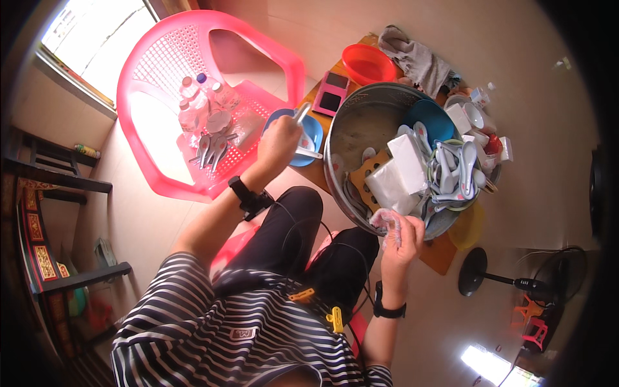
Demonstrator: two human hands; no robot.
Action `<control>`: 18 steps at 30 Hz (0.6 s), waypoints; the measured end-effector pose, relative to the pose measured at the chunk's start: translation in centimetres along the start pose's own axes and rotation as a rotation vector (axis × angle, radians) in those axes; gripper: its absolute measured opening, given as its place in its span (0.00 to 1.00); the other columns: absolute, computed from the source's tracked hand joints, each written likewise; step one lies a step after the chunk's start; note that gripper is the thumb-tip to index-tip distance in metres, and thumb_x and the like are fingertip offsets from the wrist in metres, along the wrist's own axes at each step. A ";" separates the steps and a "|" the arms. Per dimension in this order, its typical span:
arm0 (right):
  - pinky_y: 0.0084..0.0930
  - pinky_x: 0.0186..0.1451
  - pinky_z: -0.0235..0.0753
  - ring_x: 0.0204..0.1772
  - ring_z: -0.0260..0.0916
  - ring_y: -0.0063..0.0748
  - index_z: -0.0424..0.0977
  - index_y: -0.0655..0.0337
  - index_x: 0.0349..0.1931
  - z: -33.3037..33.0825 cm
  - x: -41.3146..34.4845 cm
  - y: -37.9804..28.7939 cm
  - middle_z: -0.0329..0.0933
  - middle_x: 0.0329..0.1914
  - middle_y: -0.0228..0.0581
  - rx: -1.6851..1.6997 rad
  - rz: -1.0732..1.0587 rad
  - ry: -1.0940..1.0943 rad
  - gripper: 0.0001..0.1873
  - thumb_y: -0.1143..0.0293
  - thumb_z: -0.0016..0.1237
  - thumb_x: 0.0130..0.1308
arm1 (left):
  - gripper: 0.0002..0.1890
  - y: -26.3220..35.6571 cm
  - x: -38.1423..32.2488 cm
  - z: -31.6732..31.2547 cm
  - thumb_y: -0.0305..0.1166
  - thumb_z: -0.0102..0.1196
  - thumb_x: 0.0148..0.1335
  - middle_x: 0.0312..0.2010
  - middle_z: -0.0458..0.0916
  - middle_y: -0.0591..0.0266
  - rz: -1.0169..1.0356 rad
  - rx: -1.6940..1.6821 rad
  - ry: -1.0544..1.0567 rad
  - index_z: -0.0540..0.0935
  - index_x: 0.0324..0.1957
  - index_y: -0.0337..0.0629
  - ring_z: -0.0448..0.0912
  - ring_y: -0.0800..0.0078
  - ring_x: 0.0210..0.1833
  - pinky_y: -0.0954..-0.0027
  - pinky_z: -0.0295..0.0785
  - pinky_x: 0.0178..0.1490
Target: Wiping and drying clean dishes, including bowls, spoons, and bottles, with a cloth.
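My left hand (279,142) grips a white soup spoon (302,112) by one end, above a blue plastic bowl (315,129). More white spoons lie in that bowl, partly hidden by the hand. My right hand (407,238) pinches a pinkish crumpled cloth (388,220) at the near rim of a large metal pot (333,180). Inside the pot are a heap of white spoons (467,162), a white box-like pack (407,162), a plastic-wrapped white pack (390,186), a yellow-orange piece with holes (368,178) and a teal bowl (430,118).
A pink plastic armchair (140,159) at the left holds plastic bottles (189,116) and a bunch of spoons (212,151). Behind the pot, a red basin (368,64), a pink phone case (331,93) and a grey cloth (415,55) rest on a wooden table. A black fan (474,272) stands at the right.
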State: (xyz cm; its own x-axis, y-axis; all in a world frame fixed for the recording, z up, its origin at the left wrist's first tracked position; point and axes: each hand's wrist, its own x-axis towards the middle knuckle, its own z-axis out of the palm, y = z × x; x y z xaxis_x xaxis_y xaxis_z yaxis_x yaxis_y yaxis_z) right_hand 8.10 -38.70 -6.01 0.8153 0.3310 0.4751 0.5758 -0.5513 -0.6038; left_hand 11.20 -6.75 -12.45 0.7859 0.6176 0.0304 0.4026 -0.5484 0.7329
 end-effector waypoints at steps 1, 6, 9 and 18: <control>0.37 0.47 0.74 0.46 0.72 0.46 0.78 0.66 0.47 0.3 -0.2 0.4 0.69 0.43 0.45 -0.011 0.005 0.006 0.15 0.86 0.52 0.60 | 0.14 -1.1 0.4 0.8 0.37 0.55 0.65 0.42 0.80 0.43 0.010 0.081 0.024 0.78 0.47 0.38 0.79 0.44 0.46 0.51 0.73 0.50; 0.37 0.46 0.74 0.45 0.72 0.46 0.78 0.65 0.47 1.2 -0.6 0.7 0.70 0.42 0.45 0.006 0.059 -0.012 0.13 0.83 0.53 0.62 | 0.14 -3.2 1.3 2.9 0.29 0.50 0.63 0.42 0.79 0.45 0.211 0.428 0.031 0.76 0.50 0.39 0.76 0.44 0.50 0.51 0.72 0.54; 0.36 0.46 0.74 0.43 0.72 0.46 0.78 0.66 0.47 1.1 -0.4 0.8 0.71 0.41 0.45 0.024 0.098 -0.001 0.12 0.83 0.53 0.62 | 0.14 -2.8 1.3 3.0 0.26 0.50 0.60 0.42 0.79 0.46 0.250 0.534 -0.026 0.75 0.49 0.37 0.76 0.47 0.51 0.54 0.72 0.55; 0.34 0.46 0.74 0.43 0.72 0.44 0.79 0.65 0.45 1.3 -0.1 0.7 0.71 0.39 0.43 0.060 0.110 0.014 0.12 0.83 0.54 0.61 | 0.25 -2.2 1.6 1.9 0.25 0.50 0.59 0.49 0.80 0.46 0.346 0.518 0.034 0.73 0.61 0.35 0.77 0.47 0.53 0.56 0.72 0.58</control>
State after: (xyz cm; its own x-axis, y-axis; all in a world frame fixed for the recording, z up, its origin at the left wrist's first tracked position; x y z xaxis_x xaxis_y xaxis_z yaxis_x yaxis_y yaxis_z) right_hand 8.50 -38.10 -7.28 0.8732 0.2602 0.4121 0.4856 -0.5369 -0.6899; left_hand 12.41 -5.63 -15.29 0.8996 0.3684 0.2346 0.3098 -0.9168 0.2519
